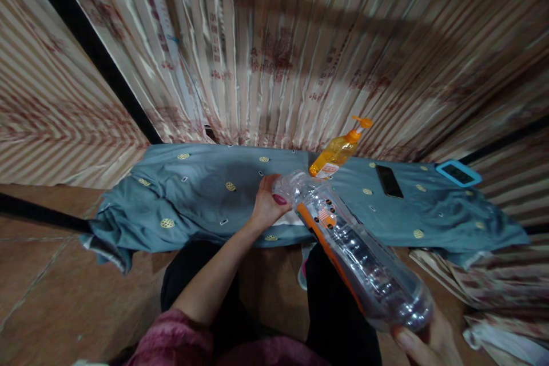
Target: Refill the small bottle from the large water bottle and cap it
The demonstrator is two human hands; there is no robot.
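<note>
A clear plastic bottle (355, 251) (orange-labelled, tipped neck-down) is held over the blue cloth (206, 194). Its base is gripped by the right hand (429, 340); its neck is pinched by the left hand (268, 206). An orange pump bottle (337, 154) stands just beyond.

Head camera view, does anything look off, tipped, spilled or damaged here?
Nothing is spilled or broken. The clear plastic bottle is tilted steeply, its base in the right hand and its neck at the left hand. The blue-grey cloth is rumpled and hangs off the left end. The orange pump bottle only seems to lean.
</note>
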